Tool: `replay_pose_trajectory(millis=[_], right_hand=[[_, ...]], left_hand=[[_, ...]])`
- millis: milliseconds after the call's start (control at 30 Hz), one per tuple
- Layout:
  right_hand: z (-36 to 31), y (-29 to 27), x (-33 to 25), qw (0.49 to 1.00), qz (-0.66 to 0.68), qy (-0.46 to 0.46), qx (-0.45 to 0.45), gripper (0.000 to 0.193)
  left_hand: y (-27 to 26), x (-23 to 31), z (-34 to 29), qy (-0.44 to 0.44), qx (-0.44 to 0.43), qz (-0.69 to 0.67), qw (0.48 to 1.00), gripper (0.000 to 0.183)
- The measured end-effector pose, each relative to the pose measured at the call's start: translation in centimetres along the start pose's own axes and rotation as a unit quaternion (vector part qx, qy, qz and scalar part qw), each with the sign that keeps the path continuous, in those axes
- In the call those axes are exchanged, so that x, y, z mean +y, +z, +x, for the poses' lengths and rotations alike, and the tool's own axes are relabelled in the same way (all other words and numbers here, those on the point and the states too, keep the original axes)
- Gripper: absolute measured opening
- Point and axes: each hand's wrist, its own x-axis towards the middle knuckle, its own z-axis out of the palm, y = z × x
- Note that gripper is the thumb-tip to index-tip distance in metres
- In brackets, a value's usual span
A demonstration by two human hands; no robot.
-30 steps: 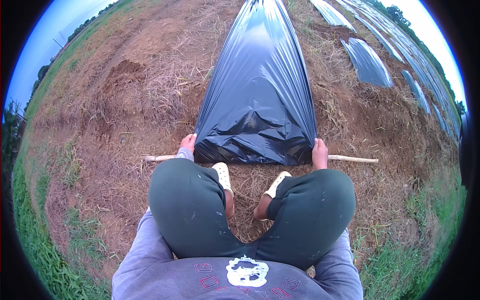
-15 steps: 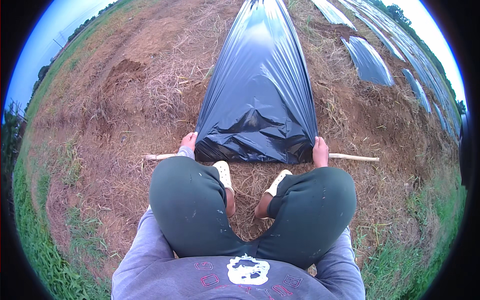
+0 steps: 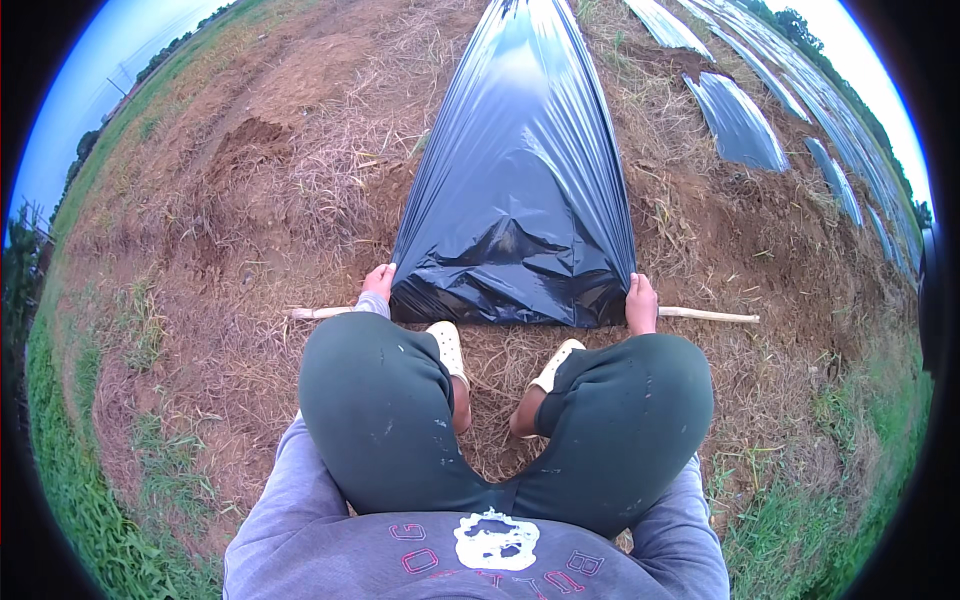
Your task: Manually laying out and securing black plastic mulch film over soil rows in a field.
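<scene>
A sheet of shiny black plastic film [image 3: 520,190] stretches away from me along the ground, narrow at the far end and wide at my feet. My left hand [image 3: 379,279] is closed on its near left corner, and my right hand [image 3: 642,302] grips the near right corner. Between them the near edge is folded and creased. A pale wooden stick [image 3: 712,315] pokes out past both hands; its middle is hidden by the film and my legs. Some of my fingers are hidden too.
My cream clogs [image 3: 449,350] stand just behind the film's near edge, between my bent knees. Dry straw and brown soil [image 3: 290,200] lie around. Several strips of silvery film [image 3: 740,120] cover the ground at the far right. Green grass [image 3: 110,510] grows near left and near right.
</scene>
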Motion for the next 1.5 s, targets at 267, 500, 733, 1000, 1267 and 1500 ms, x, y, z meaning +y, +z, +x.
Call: replay_pose_trajectory(millis=[267, 500, 733, 1000, 1267, 1500], right_hand=[[0.0, -0.1, -0.1, 1.000, 0.002, 0.004, 0.000, 0.033], [0.1, 0.1, 0.2, 1.000, -0.003, 0.001, 0.001, 0.033], [0.0, -0.1, 0.0, 1.000, 0.000, 0.005, -0.007, 0.034], [0.0, 0.0, -0.1, 1.000, -0.001, 0.002, -0.003, 0.034], [-0.2, -0.2, -0.6, 1.000, -0.007, 0.005, -0.005, 0.034], [0.0, 0.1, -0.1, 1.000, 0.001, 0.001, -0.006, 0.033]], left_hand=[[0.1, 0.2, 0.0, 0.013, -0.006, -0.013, 1.000, 0.034], [0.0, 0.1, 0.0, -0.016, 0.000, 0.012, 1.000, 0.031], [0.3, -1.3, 0.7, 0.009, -0.004, -0.024, 1.000, 0.033], [0.0, -1.4, 0.8, -0.003, -0.011, 0.025, 1.000, 0.036], [0.2, -2.0, 0.9, 0.017, -0.018, -0.010, 1.000, 0.036], [0.2, -2.2, 1.2, 0.017, -0.018, -0.026, 0.999, 0.035]])
